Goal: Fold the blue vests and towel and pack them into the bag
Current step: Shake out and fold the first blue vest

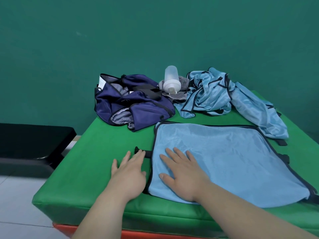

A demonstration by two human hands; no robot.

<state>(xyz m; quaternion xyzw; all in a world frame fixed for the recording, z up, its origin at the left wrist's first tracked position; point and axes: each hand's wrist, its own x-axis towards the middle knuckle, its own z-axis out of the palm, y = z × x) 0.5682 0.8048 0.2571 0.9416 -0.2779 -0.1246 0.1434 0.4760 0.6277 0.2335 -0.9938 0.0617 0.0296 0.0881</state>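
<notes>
A light blue mesh vest with dark trim lies spread flat on the green mat. My right hand presses flat on its left part, fingers straight. My left hand lies flat on the mat just left of the vest's edge, fingertips touching a black strap that sticks out from the vest. A crumpled pile of more blue vests sits at the back right. The navy bag lies open at the back, slumped. A grey striped towel is bunched between bag and pile.
A translucent white bottle lies on the towel, cap toward me. A black bench stands to the left of the mat. White tiled floor lies below left. A green wall runs behind.
</notes>
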